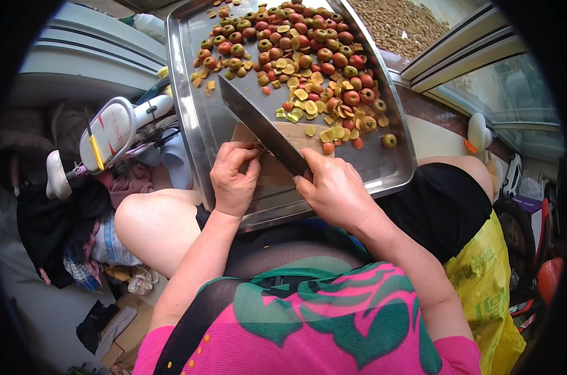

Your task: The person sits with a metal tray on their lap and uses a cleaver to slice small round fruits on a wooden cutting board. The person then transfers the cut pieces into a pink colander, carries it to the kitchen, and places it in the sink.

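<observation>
My right hand (333,187) is wrapped round the handle of a large kitchen knife (265,131). Its broad dark blade slants up and left across a brown cutting board (293,140). Beside the blade, my left hand (235,178) is closed in a pinch over the board; a small pale bit shows at the fingertips, too small to name. The board lies at the near end of a deep metal tray (193,150) resting on my lap. Whole small red and green fruits (340,60), like hawthorns, fill the tray's far part. Yellowish cut slices (310,108) are scattered among them, some beside the board.
At left stands a white and red child's bicycle seat (107,134) with a yellow-handled tool on it, near dark clothes (65,212). A yellow plastic bag (483,281) lies at my right. Sliding window frames (465,56) rise beyond the tray, with many brown nuts or pods (399,25) spread outside.
</observation>
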{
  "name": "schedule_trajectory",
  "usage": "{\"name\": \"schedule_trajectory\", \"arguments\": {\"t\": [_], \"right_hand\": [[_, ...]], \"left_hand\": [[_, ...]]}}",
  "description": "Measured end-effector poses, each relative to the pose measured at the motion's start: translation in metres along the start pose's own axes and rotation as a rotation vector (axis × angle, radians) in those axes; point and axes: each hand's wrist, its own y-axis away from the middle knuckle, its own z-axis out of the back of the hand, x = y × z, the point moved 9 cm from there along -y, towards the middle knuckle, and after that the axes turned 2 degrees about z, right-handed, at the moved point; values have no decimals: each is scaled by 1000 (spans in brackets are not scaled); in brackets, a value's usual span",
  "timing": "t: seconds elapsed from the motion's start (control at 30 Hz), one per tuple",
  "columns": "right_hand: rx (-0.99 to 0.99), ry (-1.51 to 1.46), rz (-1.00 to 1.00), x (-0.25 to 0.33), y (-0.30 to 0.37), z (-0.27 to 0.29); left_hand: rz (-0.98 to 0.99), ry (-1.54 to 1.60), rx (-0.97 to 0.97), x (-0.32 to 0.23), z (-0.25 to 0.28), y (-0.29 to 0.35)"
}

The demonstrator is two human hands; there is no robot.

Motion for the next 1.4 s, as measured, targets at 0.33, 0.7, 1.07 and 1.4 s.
{"name": "schedule_trajectory", "arguments": {"t": [0.33,0.7,1.07,1.4], "right_hand": [[4,-231,-63,-1,11,11],[3,-161,-28,6,17,14],[-7,-122,15,8,18,12],[11,-104,3,9,19,13]], "left_hand": [[33,52,-30,6,-3,0],[-1,10,-51,0,-3,-5],[56,40,-63,8,-4,-3],[112,10,28,5,-4,-2]]}}
